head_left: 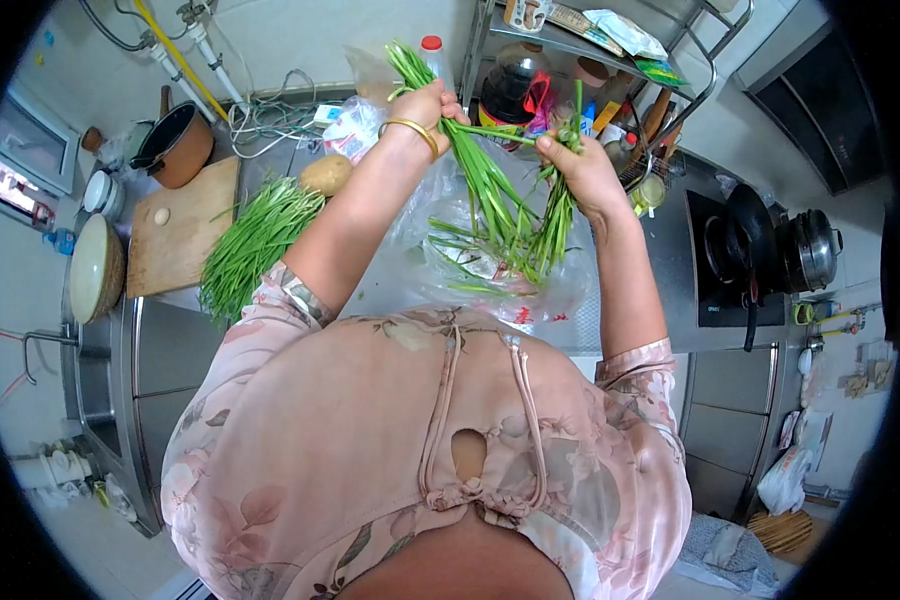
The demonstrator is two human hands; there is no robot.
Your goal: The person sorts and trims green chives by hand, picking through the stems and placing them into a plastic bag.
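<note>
My left hand (425, 108), with a gold bangle at its wrist, is wrapped round a bunch of long green stalks (483, 180) that hang down to the right. Some stalk ends stick up above the fist. My right hand (585, 170) grips a second, smaller bunch (555, 225), its thumb and fingers pressed on the stalks. A few stalks stretch between the two hands. Below them a clear plastic bag (440, 265) lies open on the counter with loose stalks in it. A large green pile (255, 240) rests to the left, beside a potato (325, 175).
At the left are a wooden cutting board (185, 225), a brown pot (180, 145) and a pale bowl (97, 268). Behind stand a red-capped bottle (432, 55), a dark jug (515, 80) and a metal rack (590, 45). Black pans (750, 225) occupy the right-hand stove.
</note>
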